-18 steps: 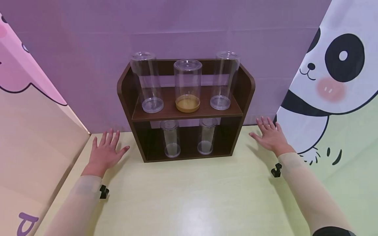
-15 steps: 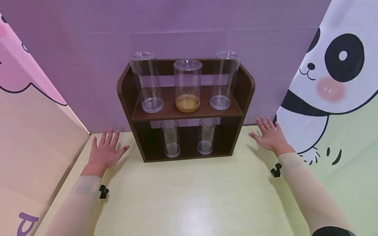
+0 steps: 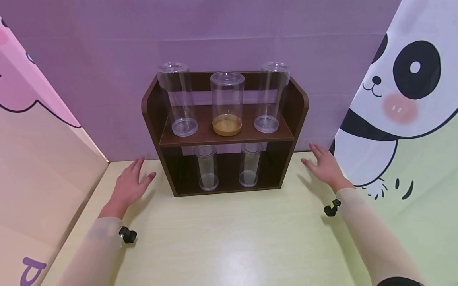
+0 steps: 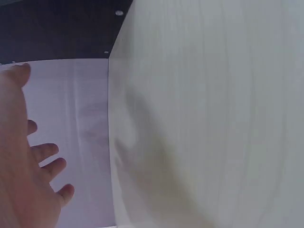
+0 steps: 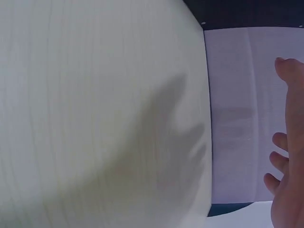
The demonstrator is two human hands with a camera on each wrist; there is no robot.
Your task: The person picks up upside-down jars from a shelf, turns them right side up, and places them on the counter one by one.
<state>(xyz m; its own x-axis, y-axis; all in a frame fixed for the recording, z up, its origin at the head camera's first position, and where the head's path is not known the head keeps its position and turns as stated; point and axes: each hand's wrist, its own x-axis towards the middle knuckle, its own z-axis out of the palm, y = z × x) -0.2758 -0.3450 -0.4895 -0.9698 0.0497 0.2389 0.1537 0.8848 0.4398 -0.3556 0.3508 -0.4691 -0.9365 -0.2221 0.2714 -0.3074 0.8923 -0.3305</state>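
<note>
A dark brown two-tier shelf (image 3: 297,115) stands at the table's back. Three clear cylindrical jars line its upper board: a left jar (image 3: 181,103), a middle jar (image 3: 227,126) with a gold-coloured base, and a right jar (image 3: 272,99). Two smaller jars, a left one (image 3: 207,169) and a right one (image 3: 249,167), occupy the lower level. To the left of the shelf, my left hand (image 3: 130,187) holds nothing, fingers extended and thumb pointing toward the shelf. My right hand (image 3: 325,167) is beside the shelf's right side, likewise holding nothing, its thumb spread apart.
The pale wooden table (image 3: 225,234) reaches back to a purple cloth wall (image 3: 229,24). A pink-and-cream panel (image 3: 46,174) borders the left side, and a panda-print panel (image 3: 411,167) borders the right. Small black cameras sit at the left wrist (image 3: 127,235) and right wrist (image 3: 332,208).
Both hands have turned thumb-side up, with their palms now facing inward toward the shelf. The wrist cameras rotated with them. The shelf and jars have stayed put.
</note>
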